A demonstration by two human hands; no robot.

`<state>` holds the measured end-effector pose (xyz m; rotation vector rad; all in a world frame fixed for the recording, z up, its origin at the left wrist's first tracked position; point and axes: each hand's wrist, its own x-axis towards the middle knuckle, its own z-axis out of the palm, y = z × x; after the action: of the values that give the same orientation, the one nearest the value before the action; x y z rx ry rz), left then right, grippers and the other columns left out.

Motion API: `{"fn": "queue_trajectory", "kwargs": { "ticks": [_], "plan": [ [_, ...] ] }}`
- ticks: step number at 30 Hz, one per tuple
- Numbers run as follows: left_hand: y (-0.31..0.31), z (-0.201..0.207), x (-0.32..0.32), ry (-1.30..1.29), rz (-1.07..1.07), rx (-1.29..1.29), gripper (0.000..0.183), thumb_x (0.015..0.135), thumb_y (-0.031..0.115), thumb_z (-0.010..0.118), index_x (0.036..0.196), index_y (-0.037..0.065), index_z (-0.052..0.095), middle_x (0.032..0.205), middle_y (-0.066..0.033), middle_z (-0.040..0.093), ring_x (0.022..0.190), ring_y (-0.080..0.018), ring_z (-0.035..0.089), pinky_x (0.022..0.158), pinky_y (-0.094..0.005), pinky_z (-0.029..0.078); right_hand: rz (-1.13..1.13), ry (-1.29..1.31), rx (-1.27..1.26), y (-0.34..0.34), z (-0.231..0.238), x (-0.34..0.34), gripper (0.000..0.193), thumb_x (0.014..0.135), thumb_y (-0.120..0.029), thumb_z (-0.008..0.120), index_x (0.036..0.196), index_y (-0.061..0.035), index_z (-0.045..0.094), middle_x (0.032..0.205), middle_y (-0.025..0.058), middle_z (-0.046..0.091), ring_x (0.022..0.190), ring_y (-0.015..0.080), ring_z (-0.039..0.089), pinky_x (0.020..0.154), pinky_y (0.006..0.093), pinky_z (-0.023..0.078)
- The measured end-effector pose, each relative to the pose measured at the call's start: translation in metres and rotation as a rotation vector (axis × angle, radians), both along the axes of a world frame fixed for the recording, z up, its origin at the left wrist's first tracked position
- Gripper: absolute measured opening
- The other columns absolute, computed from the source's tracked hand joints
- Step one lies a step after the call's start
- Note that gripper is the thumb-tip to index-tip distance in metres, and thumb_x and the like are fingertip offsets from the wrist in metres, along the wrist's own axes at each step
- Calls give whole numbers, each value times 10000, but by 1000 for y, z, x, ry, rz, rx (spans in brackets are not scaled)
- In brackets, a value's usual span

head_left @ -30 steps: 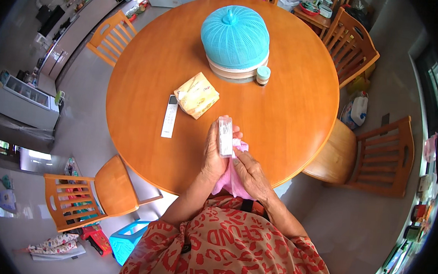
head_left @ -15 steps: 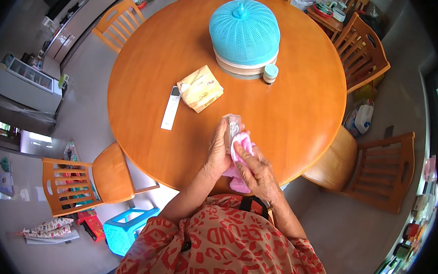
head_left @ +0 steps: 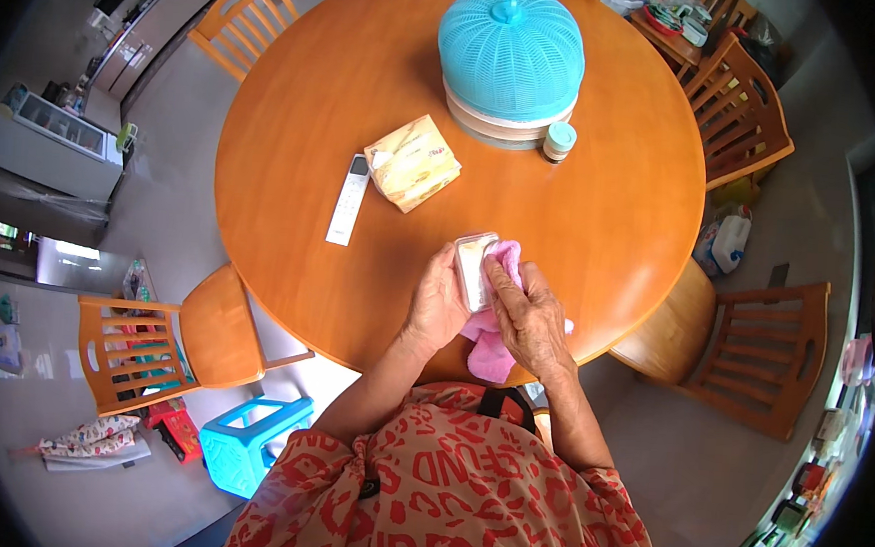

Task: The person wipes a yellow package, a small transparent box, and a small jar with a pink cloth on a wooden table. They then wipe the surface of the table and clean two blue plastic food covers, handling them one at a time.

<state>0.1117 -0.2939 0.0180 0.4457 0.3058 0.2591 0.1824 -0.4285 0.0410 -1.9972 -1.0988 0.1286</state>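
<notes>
My left hand [head_left: 439, 299] grips a small clear plastic box [head_left: 473, 272] by its left side, holding it above the near part of the round wooden table [head_left: 291, 204]. The box has a pale inside or backing; what it contains I cannot make out. My right hand [head_left: 530, 321] is closed on a pink cloth [head_left: 492, 357], pressing it against the box's right edge. The rest of the cloth hangs below the fingers, toward the table's near edge.
A yellow tissue pack [head_left: 412, 164] and a white remote control [head_left: 348, 200] lie beyond my hands. Farther back stand a blue mesh food cover [head_left: 511, 52] and a small jar [head_left: 559, 142]. Wooden chairs [head_left: 219, 325] surround the table; a blue plastic stool [head_left: 247, 442] is at lower left.
The box has turned so its broad face points up toward me. My right hand has shifted slightly right with the cloth, now at the box's right edge.
</notes>
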Motion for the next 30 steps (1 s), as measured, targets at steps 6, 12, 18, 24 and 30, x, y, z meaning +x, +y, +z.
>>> {"fn": "queue_trajectory", "kwargs": {
  "ticks": [6,12,18,24,30],
  "plan": [
    [24,-29,-10,57,-30,61,486,1006,355,410,1388,55,409,1331,-106,529,1231,-235,503,1068,-415,382,117,-134,-61,6,-4,-23,500,749,-15,666,1234,-133,636,895,136,574,698,320,609,559,417,512],
    [40,-20,-20,41,24,61,452,996,333,456,1391,114,427,1252,-66,572,1170,-197,532,1035,-395,408,174,8,16,20,13,-31,425,789,-21,653,1212,-59,632,927,171,577,758,330,616,629,400,521],
    [51,-11,-29,-82,-24,-142,408,971,265,543,1343,118,464,1207,-35,579,1129,-167,533,1005,-358,423,76,-442,-150,63,14,-42,493,709,-34,674,1198,-98,650,1013,123,577,834,293,607,628,378,522],
    [64,-18,-33,214,143,122,422,906,164,640,1293,124,477,1110,-26,564,1022,-146,548,909,-319,484,210,-192,-174,49,-5,-67,532,711,15,657,1232,-91,627,1032,151,582,868,304,617,654,391,543],
    [99,-50,-52,268,50,179,377,906,329,629,1219,138,542,1174,-114,627,981,-278,646,731,-470,563,-89,-72,-212,19,-48,-51,613,763,-255,731,1336,-149,538,1230,182,506,1144,397,452,902,489,425]
  ]
}}
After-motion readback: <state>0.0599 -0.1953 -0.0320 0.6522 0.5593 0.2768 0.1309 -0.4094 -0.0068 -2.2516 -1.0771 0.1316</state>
